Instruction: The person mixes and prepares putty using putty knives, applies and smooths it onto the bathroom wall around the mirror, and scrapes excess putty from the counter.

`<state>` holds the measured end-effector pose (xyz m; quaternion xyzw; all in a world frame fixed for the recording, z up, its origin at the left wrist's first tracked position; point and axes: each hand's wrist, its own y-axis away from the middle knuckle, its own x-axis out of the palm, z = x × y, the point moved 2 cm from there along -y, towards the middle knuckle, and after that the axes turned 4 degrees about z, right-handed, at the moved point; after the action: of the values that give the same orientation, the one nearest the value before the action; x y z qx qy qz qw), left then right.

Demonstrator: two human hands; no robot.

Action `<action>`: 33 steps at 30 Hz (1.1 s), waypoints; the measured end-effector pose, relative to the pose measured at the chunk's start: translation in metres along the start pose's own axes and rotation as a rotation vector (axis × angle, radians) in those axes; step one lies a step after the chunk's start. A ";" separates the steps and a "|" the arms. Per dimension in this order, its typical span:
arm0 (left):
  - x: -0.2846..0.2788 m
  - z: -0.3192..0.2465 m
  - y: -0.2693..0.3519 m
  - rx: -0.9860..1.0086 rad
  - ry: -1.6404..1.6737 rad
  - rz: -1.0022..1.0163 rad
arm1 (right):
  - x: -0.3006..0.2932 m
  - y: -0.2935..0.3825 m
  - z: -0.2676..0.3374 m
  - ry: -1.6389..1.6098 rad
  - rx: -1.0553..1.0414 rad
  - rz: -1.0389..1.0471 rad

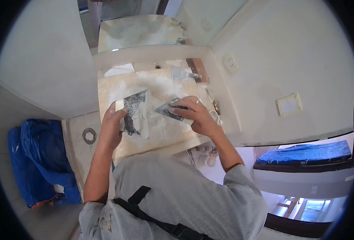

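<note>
My left hand (112, 124) grips a wide, flat spreader (132, 115) by its pale edge, thumb on top. Pale filler is smeared along the outer side of its dark face. In my right hand (196, 114) is a smaller dark spreader (165, 110), pinched between thumb and fingers, its pointed corner towards the left one. A small gap separates the two tools. Both are held above a wooden board (162, 142) dusted with white residue; it lies over a counter. Part of the right spreader is hidden by my fingers.
Behind my hands lie a putty knife (180, 74), a brown block (199, 70) and a white sheet (120, 70). A cutter (216, 107) and tape roll (213, 115) sit at right. A mirror (141, 33), taped outlet (231, 63) and blue tarp (45, 159) surround the counter.
</note>
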<state>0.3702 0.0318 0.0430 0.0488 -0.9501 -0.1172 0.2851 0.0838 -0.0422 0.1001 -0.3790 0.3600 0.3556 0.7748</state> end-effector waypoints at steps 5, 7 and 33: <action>0.001 0.000 0.001 -0.100 -0.158 0.088 | -0.014 -0.030 0.042 0.153 -0.151 0.197; 0.004 0.003 0.000 -0.075 -0.176 0.095 | -0.003 -0.032 0.050 0.270 -0.202 0.205; -0.030 0.066 -0.039 0.021 -0.312 -0.302 | -0.312 -0.050 -0.030 0.920 0.357 -0.773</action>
<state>0.3594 0.0118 -0.0355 0.1748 -0.9658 -0.1548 0.1131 -0.0357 -0.1777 0.3609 -0.4608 0.5473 -0.2158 0.6645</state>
